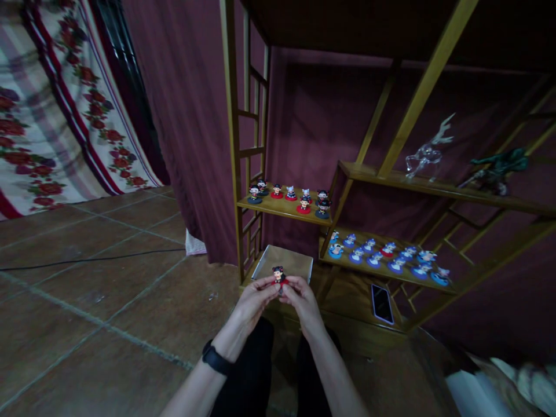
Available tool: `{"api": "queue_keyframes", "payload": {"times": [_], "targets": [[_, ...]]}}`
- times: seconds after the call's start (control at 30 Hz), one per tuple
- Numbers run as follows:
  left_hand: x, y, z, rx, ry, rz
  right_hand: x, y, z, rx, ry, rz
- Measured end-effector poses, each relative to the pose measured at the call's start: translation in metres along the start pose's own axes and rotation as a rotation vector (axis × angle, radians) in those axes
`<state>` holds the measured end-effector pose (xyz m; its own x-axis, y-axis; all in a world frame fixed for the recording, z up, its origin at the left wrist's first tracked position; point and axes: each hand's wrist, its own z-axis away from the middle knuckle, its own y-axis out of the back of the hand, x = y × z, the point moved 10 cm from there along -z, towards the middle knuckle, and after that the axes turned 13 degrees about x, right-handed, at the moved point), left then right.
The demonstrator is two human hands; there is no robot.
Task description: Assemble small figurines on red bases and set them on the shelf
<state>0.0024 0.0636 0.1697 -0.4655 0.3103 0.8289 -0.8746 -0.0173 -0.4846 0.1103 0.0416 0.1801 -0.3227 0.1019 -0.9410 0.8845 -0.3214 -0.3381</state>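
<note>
Between my fingertips is a small figurine (278, 274) with black hair and a red base, held upright. My left hand (259, 296) pinches its base from the left, a dark band on that wrist. From the other side my right hand (300, 296) grips the same base. Behind the figurine, a shallow white-rimmed box (299, 262) rests on the low shelf; its inside is partly hidden by my hands. Similar figurines on red and dark bases stand on the shelf board (284, 212) above, among them a red-based one (304, 204) at the front.
Right of the box, a lower shelf holds several blue and purple figurines (374, 259). A phone (382, 304) lies on the bottom board. A clear deer ornament (428, 152) and a dark green statue (499, 169) stand higher up. A cable (95, 259) crosses the tiled floor at left.
</note>
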Motion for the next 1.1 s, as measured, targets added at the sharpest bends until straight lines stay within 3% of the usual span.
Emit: {"api": "queue_keyframes", "payload": {"times": [0.1,0.27,0.43,0.77,0.93,1.1], "targets": [[0.005,0.0,-0.002,0.007,-0.034,-0.029,0.001,-0.001,-0.003,0.005,-0.014,-0.003],[0.031,-0.004,-0.001,0.064,-0.228,-0.178,0.001,-0.007,-0.005,-0.031,-0.061,-0.09],[0.052,-0.017,0.002,0.051,-0.354,-0.307,-0.011,-0.014,-0.008,-0.051,-0.054,-0.153],[0.075,-0.035,-0.007,0.007,-0.338,-0.264,-0.041,-0.025,-0.027,-0.025,-0.013,-0.137],[0.105,-0.044,-0.016,0.002,-0.45,-0.239,-0.051,-0.025,-0.028,-0.043,0.024,-0.154],[0.148,-0.056,-0.03,0.05,-0.537,-0.197,-0.03,-0.002,-0.027,-0.004,-0.001,-0.068]]}}
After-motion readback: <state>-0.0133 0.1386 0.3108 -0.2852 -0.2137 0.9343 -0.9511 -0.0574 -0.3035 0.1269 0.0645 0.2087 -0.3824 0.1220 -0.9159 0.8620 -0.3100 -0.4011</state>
